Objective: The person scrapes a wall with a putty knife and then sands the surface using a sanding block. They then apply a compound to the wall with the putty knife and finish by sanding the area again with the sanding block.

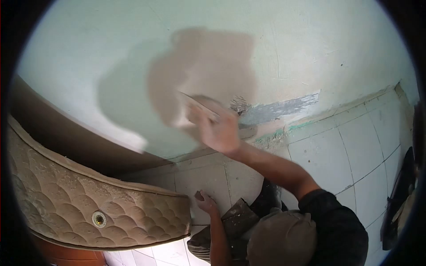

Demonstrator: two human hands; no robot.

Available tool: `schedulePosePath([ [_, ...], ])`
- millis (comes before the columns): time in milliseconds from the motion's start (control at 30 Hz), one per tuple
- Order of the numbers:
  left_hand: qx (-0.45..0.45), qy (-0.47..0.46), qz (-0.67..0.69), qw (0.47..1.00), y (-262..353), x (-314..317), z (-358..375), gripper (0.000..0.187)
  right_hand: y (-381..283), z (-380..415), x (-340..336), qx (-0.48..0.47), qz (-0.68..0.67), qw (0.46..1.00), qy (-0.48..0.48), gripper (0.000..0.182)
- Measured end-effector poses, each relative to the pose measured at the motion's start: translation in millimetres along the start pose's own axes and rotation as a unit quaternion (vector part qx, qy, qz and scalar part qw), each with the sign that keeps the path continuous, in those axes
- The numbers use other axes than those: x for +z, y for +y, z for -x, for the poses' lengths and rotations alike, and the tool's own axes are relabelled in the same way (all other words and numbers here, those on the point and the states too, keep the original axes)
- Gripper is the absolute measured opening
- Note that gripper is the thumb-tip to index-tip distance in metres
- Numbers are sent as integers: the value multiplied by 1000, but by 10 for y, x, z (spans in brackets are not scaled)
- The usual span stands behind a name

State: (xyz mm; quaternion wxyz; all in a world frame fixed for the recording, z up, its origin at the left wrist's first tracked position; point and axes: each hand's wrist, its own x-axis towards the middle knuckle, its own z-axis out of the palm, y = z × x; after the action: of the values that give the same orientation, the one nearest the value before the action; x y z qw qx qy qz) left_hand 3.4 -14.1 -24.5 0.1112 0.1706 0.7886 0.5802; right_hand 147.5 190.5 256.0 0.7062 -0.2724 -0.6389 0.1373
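My right hand [218, 129] is blurred in motion and grips a flat trowel [195, 104], its blade pressed against the pale green wall [310, 40]. The blade lies on a wide patch of wet beige plaster [208, 62]. Just right of the hand there is a scraped grey strip [284, 108] with chipped paint. Lower down, my left hand [206, 203] rests against the white tiles [337, 155], fingers curled around a small dark piece [199, 195]. A dark, plaster-smeared board [239, 215] sits beside my left forearm.
A worn quilted mattress [88, 199] leans in from the left, close to my left hand. Behind it runs a brown board [66, 137]. Dark objects [399, 190] stand at the right edge. My bent knee [282, 239] fills the bottom middle.
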Motion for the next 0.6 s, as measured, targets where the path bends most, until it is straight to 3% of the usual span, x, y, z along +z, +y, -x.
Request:
schedulePosePath([
  [67, 20, 0, -38, 999, -72, -92, 12, 20, 496, 724, -130, 141, -55, 987, 53, 18],
  [133, 115, 41, -49, 991, -26, 0, 26, 20, 588, 966, -500, 268, -109, 956, 49, 19],
  [167, 117, 42, -44, 991, 12, 70, 20, 20, 618, 914, -498, 263, -110, 957, 49, 19],
  [233, -32, -12, 6, 999, 116, 31, 47, 22, 383, 577, -496, 280, -49, 954, 100, 23],
  [367, -24, -9, -41, 999, 280, 61, 169, 22, 480, 603, -571, 279, -67, 955, 79, 26],
  [433, 146, 33, -99, 984, 66, 52, 57, 22, 537, 619, -709, 237, -70, 968, 36, 29],
  [467, 149, 37, -97, 983, 42, -3, 43, 22, 551, 685, -725, 234, -75, 969, 37, 29],
  [533, 43, 28, -27, 998, 221, 23, 125, 22, 563, 722, -735, 212, -111, 969, 53, 31],
  [567, 45, 31, -17, 998, 258, 62, 116, 22, 560, 638, -701, 202, -114, 971, 50, 31],
  [600, 4, 20, -3, 1000, 253, 56, 100, 22, 406, 456, -652, 215, -50, 975, 26, 31],
])
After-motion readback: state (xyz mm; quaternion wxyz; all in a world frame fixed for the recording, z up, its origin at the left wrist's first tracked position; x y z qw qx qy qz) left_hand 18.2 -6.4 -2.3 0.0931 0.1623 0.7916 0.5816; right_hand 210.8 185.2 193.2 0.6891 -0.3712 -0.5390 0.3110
